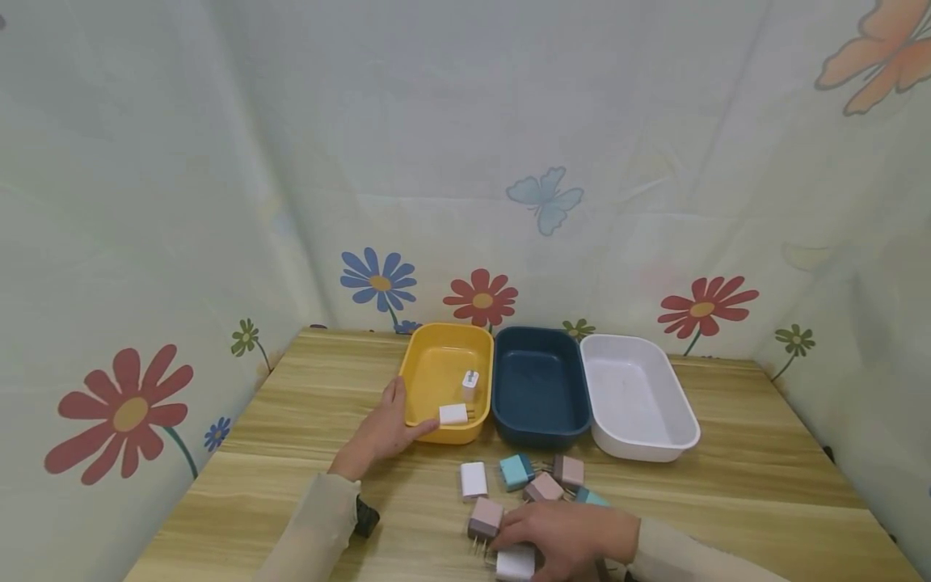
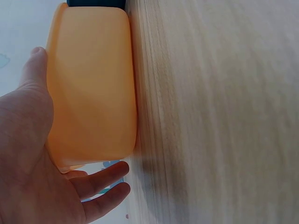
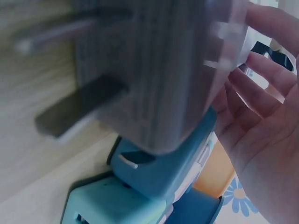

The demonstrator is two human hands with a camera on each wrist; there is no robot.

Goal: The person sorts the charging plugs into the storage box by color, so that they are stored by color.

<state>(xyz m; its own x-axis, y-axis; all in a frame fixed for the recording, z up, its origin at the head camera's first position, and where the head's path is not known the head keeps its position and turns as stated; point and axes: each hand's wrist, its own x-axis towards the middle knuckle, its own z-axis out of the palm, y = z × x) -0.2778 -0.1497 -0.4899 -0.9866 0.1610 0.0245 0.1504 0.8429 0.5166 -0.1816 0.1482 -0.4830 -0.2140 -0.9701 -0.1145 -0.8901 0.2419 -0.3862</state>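
Wooden tabletop (image 1: 240, 485), hands (image 1: 381, 428) (image 1: 563, 529), tray (image 1: 432, 372), charger (image 1: 517, 563)

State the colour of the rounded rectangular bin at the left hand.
The rounded rectangular bin is yellow, clearest in the head view.

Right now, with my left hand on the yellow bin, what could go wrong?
Two things, perhaps. Your left hand holds a corner of the yellow bin, which stands right beside the blue bin, so a sideways push might shove both and slide the two chargers inside. Your right hand is at a white charger close by a pink charger, so your fingers could knock the pink one.
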